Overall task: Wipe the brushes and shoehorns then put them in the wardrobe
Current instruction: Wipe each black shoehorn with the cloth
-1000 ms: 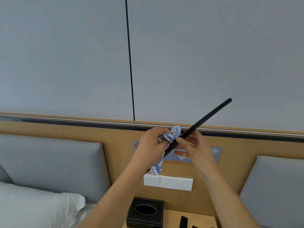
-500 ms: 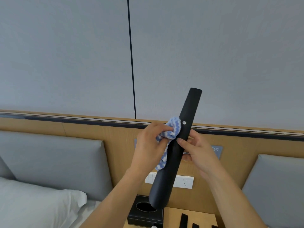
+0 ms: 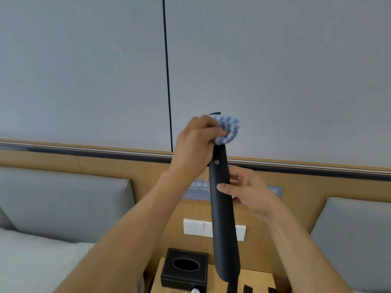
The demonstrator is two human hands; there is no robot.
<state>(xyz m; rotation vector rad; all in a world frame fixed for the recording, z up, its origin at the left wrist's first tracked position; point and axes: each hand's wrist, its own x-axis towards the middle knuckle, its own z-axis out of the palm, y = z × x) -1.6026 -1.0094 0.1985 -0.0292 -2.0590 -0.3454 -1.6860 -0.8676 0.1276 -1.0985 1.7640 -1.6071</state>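
The left hand (image 3: 195, 144) pinched one blue-and-white cloth (image 3: 227, 129), bunched over the top end of the shoehorn, at about 12 o'clock from the right hand. One long black shoehorn (image 3: 223, 218) stood almost upright in the air before the headboard, its broad rounded end down, above the bedside table (image 3: 254, 278). The right hand (image 3: 247, 192) held it near the middle, thumb on the front and fingers curled behind. The shoehorn seemed stiff, light and smooth, probably slippery, so the narrow middle was a good place to grip while the cloth rubbed the ends. At 6 o'clock one black tissue box (image 3: 184, 269) stood on the table. To its right three dark ends (image 3: 246, 288) showed at the edge of the picture; what they were, I could not tell.
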